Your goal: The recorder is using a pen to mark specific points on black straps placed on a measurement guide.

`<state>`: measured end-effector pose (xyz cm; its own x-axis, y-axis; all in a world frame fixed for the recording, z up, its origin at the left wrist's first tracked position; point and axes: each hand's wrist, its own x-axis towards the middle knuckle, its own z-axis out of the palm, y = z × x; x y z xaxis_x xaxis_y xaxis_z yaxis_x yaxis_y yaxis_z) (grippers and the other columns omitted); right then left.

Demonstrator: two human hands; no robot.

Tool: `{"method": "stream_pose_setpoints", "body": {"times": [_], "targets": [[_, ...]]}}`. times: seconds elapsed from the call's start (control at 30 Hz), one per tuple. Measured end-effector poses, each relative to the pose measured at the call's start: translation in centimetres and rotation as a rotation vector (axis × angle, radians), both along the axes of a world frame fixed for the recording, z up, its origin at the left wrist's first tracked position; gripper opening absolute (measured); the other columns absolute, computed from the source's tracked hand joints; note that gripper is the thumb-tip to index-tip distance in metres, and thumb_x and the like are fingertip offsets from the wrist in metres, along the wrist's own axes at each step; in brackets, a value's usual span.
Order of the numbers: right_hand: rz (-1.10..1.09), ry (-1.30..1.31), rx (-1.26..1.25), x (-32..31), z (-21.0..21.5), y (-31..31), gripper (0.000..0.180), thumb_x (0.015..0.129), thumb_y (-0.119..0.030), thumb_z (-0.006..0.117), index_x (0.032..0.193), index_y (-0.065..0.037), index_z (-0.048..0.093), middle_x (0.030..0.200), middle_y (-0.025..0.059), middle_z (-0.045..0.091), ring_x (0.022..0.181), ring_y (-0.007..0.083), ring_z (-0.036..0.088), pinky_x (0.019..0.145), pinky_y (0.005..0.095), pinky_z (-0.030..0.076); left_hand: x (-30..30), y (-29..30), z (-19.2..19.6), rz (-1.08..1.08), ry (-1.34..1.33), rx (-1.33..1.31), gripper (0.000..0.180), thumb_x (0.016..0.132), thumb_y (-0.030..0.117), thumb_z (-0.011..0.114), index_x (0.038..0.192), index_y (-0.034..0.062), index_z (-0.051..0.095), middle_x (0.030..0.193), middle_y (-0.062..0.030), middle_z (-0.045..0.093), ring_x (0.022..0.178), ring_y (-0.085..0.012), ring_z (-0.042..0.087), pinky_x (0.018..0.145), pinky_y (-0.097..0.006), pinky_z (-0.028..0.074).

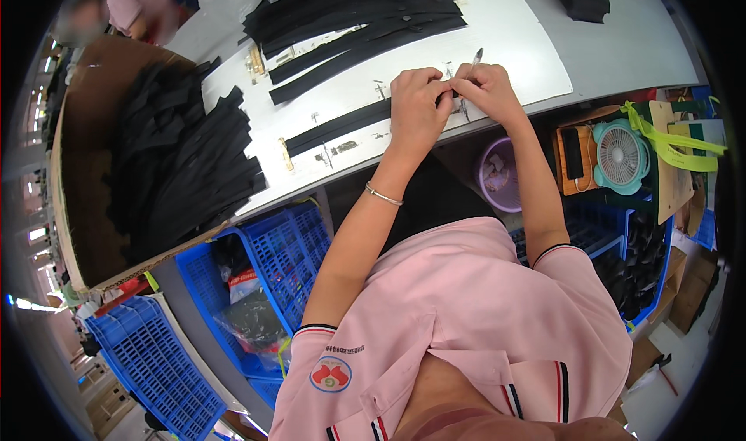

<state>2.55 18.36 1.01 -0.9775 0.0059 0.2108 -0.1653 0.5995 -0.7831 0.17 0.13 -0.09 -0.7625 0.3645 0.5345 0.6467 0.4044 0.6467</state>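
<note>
A long black fabric strip [338, 127] lies along the near side of the white board [513, 45] and runs under my left hand [418, 108]. That hand's fingers are curled and pinched together at the strip's right end, though the fingertips are partly hidden. Close beside it, my right hand [489, 93] is closed round a pen [477, 55] that points up and away. The fingertips of both hands meet over the strip. Short pen marks [327, 155] and small tape pieces [287, 154] show on the board around it.
More black strips [357, 13] are piled farther back. At left, a cardboard box [81, 161] overflows with black strips. Blue crates [287, 247] stand below the table edge. A purple bin [501, 196] and a small fan [622, 147] are at right. Another person [140, 10] sits far left.
</note>
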Motion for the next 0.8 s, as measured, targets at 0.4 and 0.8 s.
{"method": "stream_pose_setpoints", "body": {"times": [0.4,0.8], "targets": [[-0.122,-0.106,-0.655,-0.2,0.2,0.8,0.018,0.093,-0.013,0.068,0.077,-0.004,0.066,0.07,0.0011,0.064,0.059,0.0042,0.048,0.053,0.0215,0.034,-0.2,-0.6,-0.4,-0.003,0.066,0.017,0.015,0.078,0.009,0.077,0.093,0.0079,0.076,0.106,-0.0114,0.07,0.101,-0.033,0.063,0.094,-0.045,0.047],[-0.177,0.023,-0.792,0.1,-0.1,1.3,0.018,0.096,-0.01,0.063,0.079,-0.005,0.064,0.071,-0.0021,0.056,0.057,0.0028,0.04,0.052,0.0189,0.029,4.1,-4.0,1.4,-0.034,-0.137,-0.256,0.05,0.094,0.024,0.071,0.139,0.0042,0.06,0.153,-0.0181,0.048,0.148,-0.0397,0.034,0.122,-0.061,0.019]]}}
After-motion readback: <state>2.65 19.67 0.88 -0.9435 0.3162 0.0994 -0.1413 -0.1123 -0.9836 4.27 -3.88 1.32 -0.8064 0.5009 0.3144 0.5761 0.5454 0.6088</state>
